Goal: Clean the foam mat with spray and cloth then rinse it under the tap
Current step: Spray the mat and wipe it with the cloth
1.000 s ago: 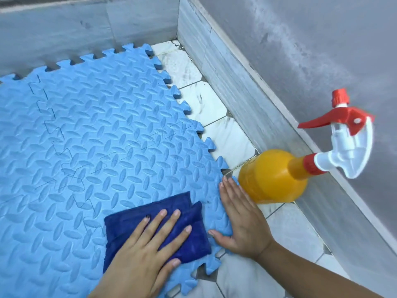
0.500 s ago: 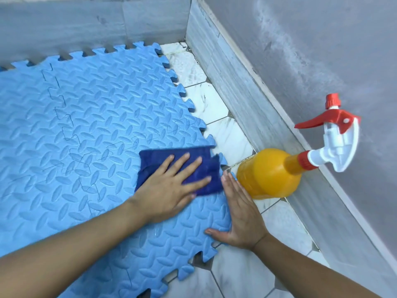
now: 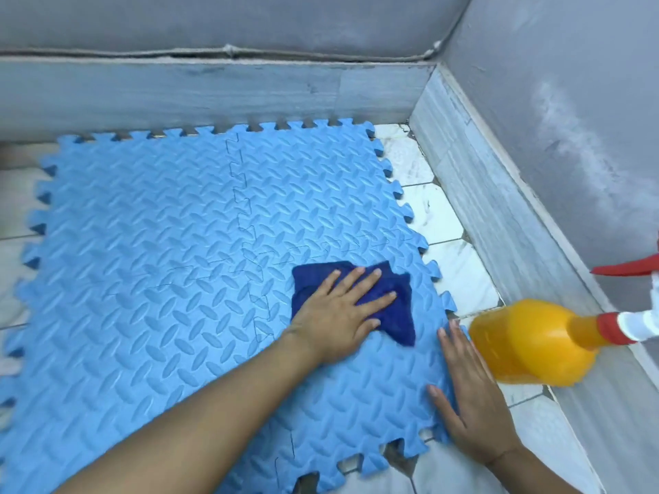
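Pressing cloth [image 3: 388,301] under my spread left hand [image 3: 342,315]; unwiped mat [image 3: 160,244] stretches ahead-left of these fingers; right hand [image 3: 474,404] lies flat, pinning the edge.

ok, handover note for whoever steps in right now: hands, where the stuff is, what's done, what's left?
Left hand: flat and open, pressing the dark blue cloth onto the blue foam mat, near its right edge.
Right hand: flat and open on the mat's right edge, bracing it, holding nothing.
Spray bottle: orange, red trigger, on the white floor tiles just right of the mat, beside the right hand's fingertips.
Done: can't tell whether it was sprayed; wiping is in progress.
Left: wipe the rest of the mat, then rinse it under the tap. No tap in view.
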`<state>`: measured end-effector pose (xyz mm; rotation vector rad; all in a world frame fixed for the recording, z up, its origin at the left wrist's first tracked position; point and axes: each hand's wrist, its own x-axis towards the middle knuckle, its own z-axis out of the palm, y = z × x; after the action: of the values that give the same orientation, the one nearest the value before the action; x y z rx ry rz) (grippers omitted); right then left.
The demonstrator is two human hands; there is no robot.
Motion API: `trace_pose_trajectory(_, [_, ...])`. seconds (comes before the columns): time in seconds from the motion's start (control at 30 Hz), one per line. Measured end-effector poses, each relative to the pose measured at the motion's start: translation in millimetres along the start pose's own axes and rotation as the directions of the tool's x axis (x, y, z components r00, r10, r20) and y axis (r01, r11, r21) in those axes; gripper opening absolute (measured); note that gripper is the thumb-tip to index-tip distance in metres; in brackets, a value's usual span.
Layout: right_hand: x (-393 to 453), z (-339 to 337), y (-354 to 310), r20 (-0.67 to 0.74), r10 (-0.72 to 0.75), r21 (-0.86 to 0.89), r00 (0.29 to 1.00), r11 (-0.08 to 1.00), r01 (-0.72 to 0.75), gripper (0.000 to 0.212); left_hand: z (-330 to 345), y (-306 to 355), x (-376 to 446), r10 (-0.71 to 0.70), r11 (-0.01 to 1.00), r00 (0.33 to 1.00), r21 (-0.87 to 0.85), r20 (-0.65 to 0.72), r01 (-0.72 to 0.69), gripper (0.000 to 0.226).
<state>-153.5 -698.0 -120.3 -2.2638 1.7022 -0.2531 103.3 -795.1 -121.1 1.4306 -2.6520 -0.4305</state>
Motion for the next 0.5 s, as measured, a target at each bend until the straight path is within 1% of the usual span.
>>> trace_pose_trajectory(0.03, [-0.8,-1.0,1.2,0.018,0.006,-0.011,1.000,1.000,-0.006,0.072,-7.4,-27.9,-9.4,-0.136,0.991,0.990,-0.020,-0.028,0.135,0.052])
trace_pose_trajectory(0.07, [-0.8,-1.8,-0.8,0.032,0.016,-0.015,0.999,1.000,-0.015,0.073,-16.6,-63.1,-24.8,-0.286,0.958,0.957,-0.035,-0.043,0.285,0.053])
trace_pose_trajectory(0.1, [0.2,-1.8,-4.4,0.042,0.037,-0.020,0.998,0.999,-0.036,0.074,-26.5,-100.7,-45.1,-0.439,0.898,0.897,-0.063,-0.043,0.436,0.053])
trace_pose_trajectory(0.13, [1.7,-0.7,-10.0,0.043,0.079,-0.027,0.996,0.997,-0.078,0.075,-36.1,-136.7,-69.5,-0.580,0.813,0.813,-0.095,-0.044,0.575,0.054])
trace_pose_trajectory(0.17, [5.0,1.6,-17.7,0.037,0.139,-0.032,0.990,0.990,-0.138,0.077,-45.1,-167.3,-98.0,-0.698,0.714,0.715,-0.114,-0.045,0.690,0.055])
trace_pose_trajectory(0.2, [10.9,4.9,-26.3,0.031,0.194,-0.044,0.980,0.980,-0.193,0.078,-51.7,-187.9,-127.6,-0.783,0.621,0.621,-0.122,-0.042,0.774,0.055])
trace_pose_trajectory(0.23, [20.3,8.9,-35.6,0.023,0.221,-0.064,0.975,0.974,-0.219,0.079,-55.1,-195.9,-153.6,-0.825,0.564,0.565,-0.127,-0.027,0.816,0.056])
trace_pose_trajectory(0.27, [32.5,12.5,-45.7,0.029,0.203,-0.090,0.979,0.976,-0.200,0.079,-52.6,-190.4,-174.4,-0.820,0.570,0.572,-0.109,-0.014,0.814,0.057])
trace_pose_trajectory(0.3, [47.9,17.4,-57.7,0.057,0.139,-0.119,0.989,0.984,-0.132,0.077,-46.0,-172.9,-190.4,-0.771,0.636,0.637,-0.061,-0.007,0.769,0.059])
trace_pose_trajectory(0.33, [65.0,22.7,-70.8,0.096,0.058,-0.149,0.994,0.988,-0.043,0.073,-36.0,-146.5,-200.9,-0.673,0.740,0.740,0.005,0.006,0.673,0.060])
trace_pose_trajectory(0.37, [82.5,28.9,-83.5,0.127,-0.015,-0.178,0.992,0.983,0.038,0.070,-24.5,-114.3,-206.8,-0.542,0.840,0.840,0.060,0.030,0.539,0.059])
trace_pose_trajectory(0.4, [101.6,33.8,-97.2,0.146,-0.072,-0.201,0.987,0.975,0.100,0.067,-12.8,-84.0,-212.1,-0.396,0.914,0.916,0.114,0.058,0.388,0.057])
trace_pose_trajectory(0.43, [121.4,36.5,-109.1,0.167,-0.104,-0.209,0.980,0.968,0.139,0.067,-3.8,-60.3,-214.2,-0.268,0.957,0.961,0.138,0.071,0.256,0.056])
trace_pose_trajectory(0.47, [142.1,38.1,-119.1,0.175,-0.124,-0.215,0.977,0.963,0.161,0.068,0.8,-47.1,-210.6,-0.192,0.975,0.979,0.129,0.072,0.182,0.054])
trace_pose_trajectory(0.5, [162.6,38.4,-126.1,0.180,-0.125,-0.214,0.976,0.963,0.163,0.069,1.9,-45.0,-202.1,-0.174,0.980,0.982,0.111,0.068,0.166,0.053])
